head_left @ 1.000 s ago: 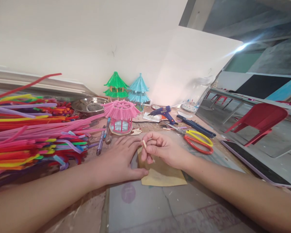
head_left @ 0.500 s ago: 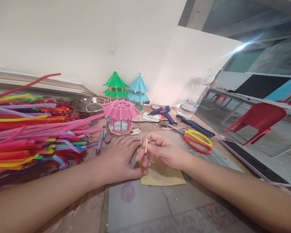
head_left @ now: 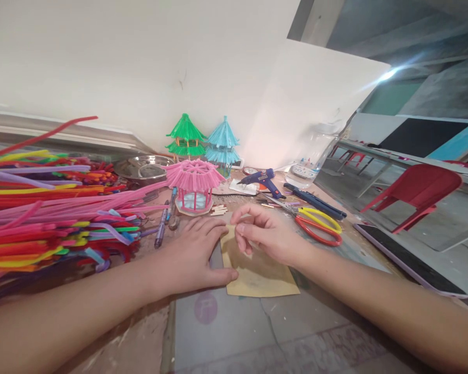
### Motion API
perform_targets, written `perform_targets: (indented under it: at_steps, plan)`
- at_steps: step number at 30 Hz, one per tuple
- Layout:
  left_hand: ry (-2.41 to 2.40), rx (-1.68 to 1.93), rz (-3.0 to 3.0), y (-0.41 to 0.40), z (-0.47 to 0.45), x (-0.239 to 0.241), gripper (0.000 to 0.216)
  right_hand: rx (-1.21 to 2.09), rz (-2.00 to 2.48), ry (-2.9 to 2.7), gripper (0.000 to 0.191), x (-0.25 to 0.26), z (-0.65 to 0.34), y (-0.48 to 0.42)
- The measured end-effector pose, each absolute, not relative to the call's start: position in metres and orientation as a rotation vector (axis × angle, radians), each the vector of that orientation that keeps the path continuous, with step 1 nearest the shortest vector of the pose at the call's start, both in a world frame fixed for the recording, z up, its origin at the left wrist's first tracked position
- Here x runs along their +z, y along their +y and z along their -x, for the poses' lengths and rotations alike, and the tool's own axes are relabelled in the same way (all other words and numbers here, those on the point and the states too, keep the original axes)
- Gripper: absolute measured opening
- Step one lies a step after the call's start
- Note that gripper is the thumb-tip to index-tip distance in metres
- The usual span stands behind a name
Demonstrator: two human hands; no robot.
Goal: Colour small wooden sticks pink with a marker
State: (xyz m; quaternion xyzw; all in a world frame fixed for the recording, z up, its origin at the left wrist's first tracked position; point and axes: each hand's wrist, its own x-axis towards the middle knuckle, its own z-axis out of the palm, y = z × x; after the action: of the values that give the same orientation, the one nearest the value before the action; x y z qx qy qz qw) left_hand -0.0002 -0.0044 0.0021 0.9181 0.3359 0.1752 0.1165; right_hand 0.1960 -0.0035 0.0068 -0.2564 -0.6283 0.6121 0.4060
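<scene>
Right hand (head_left: 267,236) shifts over the yellowish sheet (head_left: 263,280), and the pale stick that showed plainly in its pinch half a second ago drops from clear sight! Thumb and forefinger come close together near the sheet's far left corner; whether they grip the stick, I cannot tell. Left hand (head_left: 193,254) lies flat, fingers spread, gripping nothing, its thumb over the sheet's left edge. So the sheet sits on the desk (head_left: 128,337), under and between the hands. Handling that small stick over the sheet looks like the step in hand; the next move calls for a sure pinch and a steady sheet. Just beyond lie short pale sticks (head_left: 219,209) and the pink pavilion model (head_left: 195,176); to the right, scissors (head_left: 293,210), with a blue glue gun (head_left: 260,179) farther back.
</scene>
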Motion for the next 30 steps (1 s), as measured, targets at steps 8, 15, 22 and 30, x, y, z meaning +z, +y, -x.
perform_targets:
  at_steps: [8, 15, 22, 30]
  plan:
    - [1.028, 0.523, -2.691, -0.003, -0.001, -0.002, 0.063, 1.352, 0.878, -1.879, 0.011, 0.008, -0.199, 0.0]
    - [1.039, 0.489, -2.704, -0.002, -0.003, -0.001, 0.065, 0.502, 0.947, -2.369, 0.015, 0.004, -0.199, -0.001]
    - [1.032, 0.459, -2.722, -0.002, -0.002, -0.002, 0.067, 0.191, 1.074, -2.478, 0.01, 0.012, -0.204, -0.002]
    - [1.047, 0.47, -2.74, -0.003, -0.002, -0.002, 0.066, 0.015, 0.794, -2.578, 0.016, 0.007, -0.196, -0.013]
